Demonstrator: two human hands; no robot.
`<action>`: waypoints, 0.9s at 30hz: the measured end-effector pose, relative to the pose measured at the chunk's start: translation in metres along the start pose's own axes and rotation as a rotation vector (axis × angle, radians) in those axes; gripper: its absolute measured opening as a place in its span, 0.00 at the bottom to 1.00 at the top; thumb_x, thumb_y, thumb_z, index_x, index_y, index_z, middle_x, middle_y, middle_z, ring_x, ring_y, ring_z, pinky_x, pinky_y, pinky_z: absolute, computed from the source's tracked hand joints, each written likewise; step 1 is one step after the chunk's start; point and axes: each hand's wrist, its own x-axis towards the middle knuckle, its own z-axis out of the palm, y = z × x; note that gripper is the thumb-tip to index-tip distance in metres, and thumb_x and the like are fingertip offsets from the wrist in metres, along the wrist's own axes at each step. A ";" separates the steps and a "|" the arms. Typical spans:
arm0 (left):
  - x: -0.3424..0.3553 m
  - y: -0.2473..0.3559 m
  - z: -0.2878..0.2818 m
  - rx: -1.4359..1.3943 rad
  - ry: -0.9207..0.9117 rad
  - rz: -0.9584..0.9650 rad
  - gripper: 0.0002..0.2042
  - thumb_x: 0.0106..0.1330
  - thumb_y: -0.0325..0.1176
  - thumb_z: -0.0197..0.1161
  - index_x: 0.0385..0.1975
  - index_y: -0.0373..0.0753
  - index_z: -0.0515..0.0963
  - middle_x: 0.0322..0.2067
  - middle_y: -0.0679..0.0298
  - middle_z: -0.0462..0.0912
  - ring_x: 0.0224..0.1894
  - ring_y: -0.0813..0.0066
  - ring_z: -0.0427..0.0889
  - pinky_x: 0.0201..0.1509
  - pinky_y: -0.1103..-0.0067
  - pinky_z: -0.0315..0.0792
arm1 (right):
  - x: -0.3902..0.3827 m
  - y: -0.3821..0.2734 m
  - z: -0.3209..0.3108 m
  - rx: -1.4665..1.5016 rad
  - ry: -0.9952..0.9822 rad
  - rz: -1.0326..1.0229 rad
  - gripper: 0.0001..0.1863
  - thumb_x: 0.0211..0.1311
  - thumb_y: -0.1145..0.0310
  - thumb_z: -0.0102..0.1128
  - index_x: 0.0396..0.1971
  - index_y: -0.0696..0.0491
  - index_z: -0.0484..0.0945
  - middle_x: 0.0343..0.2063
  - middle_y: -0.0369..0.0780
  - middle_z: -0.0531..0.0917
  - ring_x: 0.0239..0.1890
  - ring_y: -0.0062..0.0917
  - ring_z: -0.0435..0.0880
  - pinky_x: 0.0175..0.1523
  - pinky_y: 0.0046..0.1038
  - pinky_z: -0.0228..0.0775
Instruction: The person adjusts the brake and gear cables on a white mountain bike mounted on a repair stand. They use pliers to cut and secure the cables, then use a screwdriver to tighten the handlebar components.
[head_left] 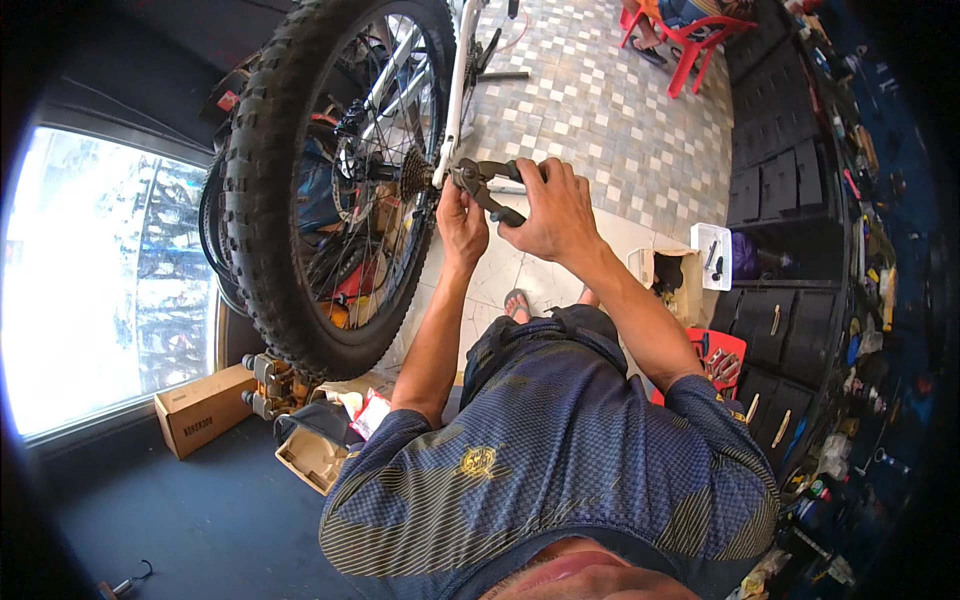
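A bicycle with a fat, knobbly tyre (260,200) stands upright at my left, its spoked wheel and rear cassette (413,174) facing me. My right hand (556,213) grips dark cable-cutter pliers (468,178), whose two handles are spread apart. The pliers' head lies beside the lower end of the white frame tube (453,125), just right of the cassette. My left hand (463,228) is closed right below that head, fingertips pinched up against it. What those fingertips hold, if anything, is hidden by the pliers and the fingers.
A cardboard box (205,408) and a moulded carton tray (308,458) lie at lower left, near a bright window (110,280). On the right are a white tray (711,256), a red stool (722,352) bearing tools, and black drawers (780,190). Someone sits on a red chair (690,45) far off.
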 end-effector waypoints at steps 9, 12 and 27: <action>-0.004 -0.004 0.006 -0.090 -0.006 -0.001 0.13 0.71 0.20 0.44 0.49 0.35 0.75 0.37 0.64 0.81 0.37 0.80 0.75 0.41 0.81 0.70 | -0.003 -0.001 -0.003 -0.015 -0.031 0.051 0.41 0.41 0.52 0.75 0.56 0.53 0.70 0.45 0.49 0.74 0.51 0.42 0.73 0.50 0.47 0.62; -0.003 -0.001 0.009 -0.103 0.014 0.016 0.11 0.73 0.23 0.46 0.49 0.35 0.75 0.38 0.66 0.81 0.36 0.81 0.74 0.41 0.82 0.70 | -0.004 -0.003 -0.002 -0.013 -0.027 0.057 0.40 0.42 0.53 0.75 0.55 0.54 0.71 0.44 0.48 0.74 0.50 0.42 0.73 0.49 0.47 0.62; -0.001 0.016 0.015 -0.121 0.018 0.074 0.05 0.76 0.25 0.48 0.43 0.34 0.72 0.36 0.67 0.79 0.36 0.85 0.72 0.40 0.85 0.69 | -0.008 -0.002 0.014 0.055 0.168 0.008 0.28 0.41 0.60 0.74 0.41 0.56 0.71 0.31 0.46 0.76 0.35 0.42 0.80 0.37 0.44 0.72</action>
